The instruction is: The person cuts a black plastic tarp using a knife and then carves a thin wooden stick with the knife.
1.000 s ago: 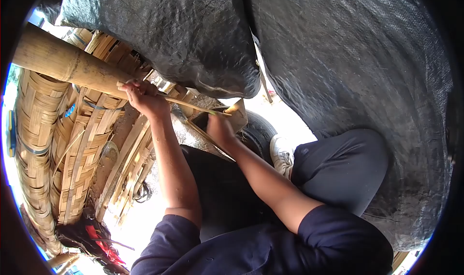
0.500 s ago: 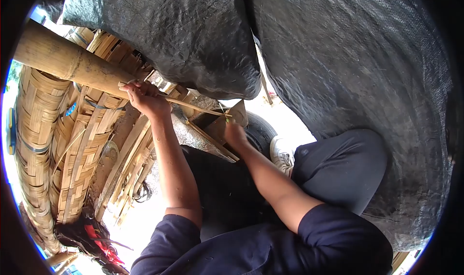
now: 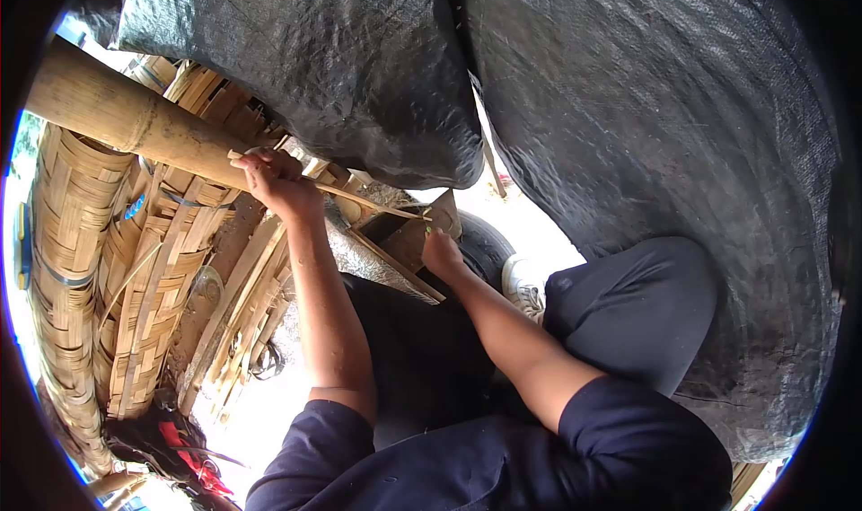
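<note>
My left hand (image 3: pixel 280 184) is closed around a thin bamboo strip (image 3: pixel 368 201), beside the thick bamboo pole. A short end of the strip sticks out past the fingers on the left, and the rest slants down to the right. At its far end my right hand (image 3: pixel 442 252) is closed, just below the strip's tip. A small green and pale bit shows above the right fingers; what it belongs to is too small to tell.
A thick bamboo pole (image 3: pixel 135 120) juts in from the upper left. Woven bamboo (image 3: pixel 76 242) lines the left side, with split bamboo pieces (image 3: pixel 238 309) beside it. Black sheeting (image 3: pixel 646 107) hangs ahead and right. A dark tyre (image 3: pixel 485 251) lies beyond my right hand.
Both hands have shifted slightly; my right hand sits a little lower and further right. The strip stays in my left hand.
</note>
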Demonstrator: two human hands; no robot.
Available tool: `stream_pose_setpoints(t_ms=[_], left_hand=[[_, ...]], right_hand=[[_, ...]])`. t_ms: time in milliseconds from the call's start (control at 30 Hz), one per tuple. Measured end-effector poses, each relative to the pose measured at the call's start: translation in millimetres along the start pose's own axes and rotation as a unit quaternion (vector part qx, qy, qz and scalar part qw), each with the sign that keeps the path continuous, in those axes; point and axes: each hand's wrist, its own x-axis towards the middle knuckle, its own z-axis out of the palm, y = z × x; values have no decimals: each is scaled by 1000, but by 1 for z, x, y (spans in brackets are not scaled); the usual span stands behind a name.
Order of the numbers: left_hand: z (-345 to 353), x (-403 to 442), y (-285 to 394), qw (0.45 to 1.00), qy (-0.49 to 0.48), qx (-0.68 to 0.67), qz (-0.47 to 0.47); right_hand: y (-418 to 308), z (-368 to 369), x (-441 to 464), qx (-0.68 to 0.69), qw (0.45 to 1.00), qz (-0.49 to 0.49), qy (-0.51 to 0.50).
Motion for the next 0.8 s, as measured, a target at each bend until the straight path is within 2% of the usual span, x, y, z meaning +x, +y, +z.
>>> stream_pose_setpoints(t_ms=[33, 67, 100, 133, 167, 200, 267, 300, 367, 400, 433, 467, 500, 533, 567, 700, 767, 800], left_hand=[[3, -1, 0, 1000, 0, 2, 0], [5, -2, 0, 1000, 5, 10, -1], [9, -1, -1, 1000, 11, 16, -3], [11, -1, -1, 1000, 23, 18, -6], [12, -1, -1, 1000, 25, 17, -8], [12, -1, 0, 999, 31, 13, -6], [4, 1, 1, 1000, 14, 7, -16], [0, 1, -2, 1000, 13, 5, -15], [-7, 5, -3, 1000, -3, -15, -16], [3, 0, 2, 1000, -12, -6, -12], [8, -1, 3, 1000, -13, -4, -11], [10, -2, 2, 1000, -1, 8, -7], [11, -2, 1, 1000, 12, 17, -1], [10, -1, 0, 1000, 10, 16, 3], [10, 0, -1, 1000, 12, 15, 1], [2, 4, -4, 999, 35, 0, -4], [-1, 4, -3, 1000, -6, -5, -15], [5, 0, -1, 1000, -7, 3, -14]], right_hand=[[-3, 1, -1, -56, 995, -77, -12], [-19, 8, 11, -207, 962, -142, -110], [-47, -1, 6, -208, 961, -142, -112], [-79, -16, -6, -39, 994, -95, -29], [-93, -26, -13, 132, 989, -43, 56], [-87, -26, -13, 129, 989, -42, 56], [-60, -21, -15, 134, 974, -167, 82], [-26, -9, -11, 132, 973, -168, 84], [40, 23, 2, 51, 997, 14, 61], [30, 19, 10, 54, 997, 12, 63], [12, 11, 19, -79, 993, -81, -29], [-5, 7, 16, -208, 955, -170, -125], [-30, 3, 9, -209, 955, -170, -127], [-60, -3, 2, -69, 991, -116, -14], [-73, -4, -4, 75, 991, -57, 100], [-1, 21, -4, -14, 989, -116, 96], [21, 8, -10, 34, 995, 84, 30], [10, 8, -4, 36, 995, 82, 32]])
